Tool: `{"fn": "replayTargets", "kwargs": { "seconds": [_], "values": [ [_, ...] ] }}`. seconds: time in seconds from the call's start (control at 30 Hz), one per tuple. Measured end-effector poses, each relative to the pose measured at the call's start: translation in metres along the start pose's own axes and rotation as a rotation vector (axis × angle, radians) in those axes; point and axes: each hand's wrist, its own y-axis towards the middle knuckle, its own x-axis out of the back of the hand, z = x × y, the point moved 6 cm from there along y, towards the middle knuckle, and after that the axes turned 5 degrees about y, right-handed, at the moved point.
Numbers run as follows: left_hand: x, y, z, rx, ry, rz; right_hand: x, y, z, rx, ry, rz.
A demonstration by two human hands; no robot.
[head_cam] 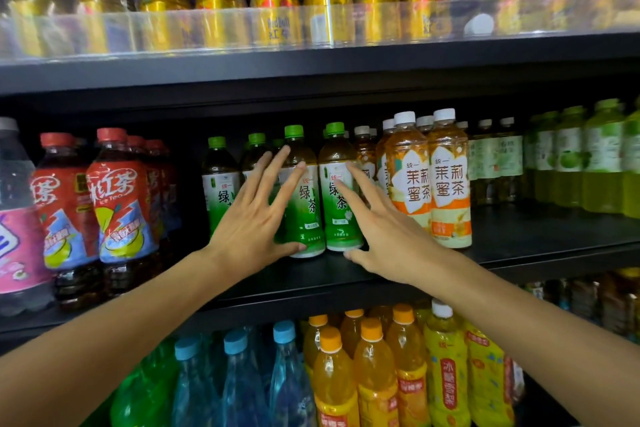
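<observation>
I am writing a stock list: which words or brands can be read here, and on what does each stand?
"统一 绿茶": green-capped bottles
"统一 茉莉蜜茶": white-capped bottles
"红茶", "Ice Tea": red-capped bottles
"红牛": gold cans
"冰糖雪梨": yellow bottle, lowest shelf
Smaller print everywhere: too blurred to read.

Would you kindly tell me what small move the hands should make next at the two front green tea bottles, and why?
The left hand is spread before the left green tea bottle, the right hand before the right green tea bottle, both open and gripping nothing; so closing each round its bottle seems the likely next move.
</observation>
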Motion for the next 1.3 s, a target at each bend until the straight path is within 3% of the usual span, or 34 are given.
{"fn": "replayTargets", "kwargs": {
  "seconds": [0.17,0.4,0.57,0.77,1.03,1.3],
  "values": [
    [-0.013,0.009,-0.005,-0.042,0.076,0.066,-0.010,0.018,-0.004,0.017,-0.157,-0.047],
    [-0.018,0.017,-0.010,-0.014,0.116,0.108,-0.019,0.023,-0.009,-0.002,-0.149,-0.061],
    [-0.020,0.015,-0.006,0.028,0.147,0.150,-0.016,0.020,-0.008,-0.030,-0.052,-0.057],
    [0.007,-0.017,-0.007,0.069,-0.052,0.102,0.007,-0.016,0.013,0.040,0.214,0.010],
    [0.097,-0.164,0.025,0.213,-0.007,0.301,-0.017,-0.040,0.114,0.351,0.477,0.184],
    [0.186,-0.419,0.055,0.468,0.181,0.606,-0.082,-0.100,0.313,0.680,0.728,0.455]
  ]
}}
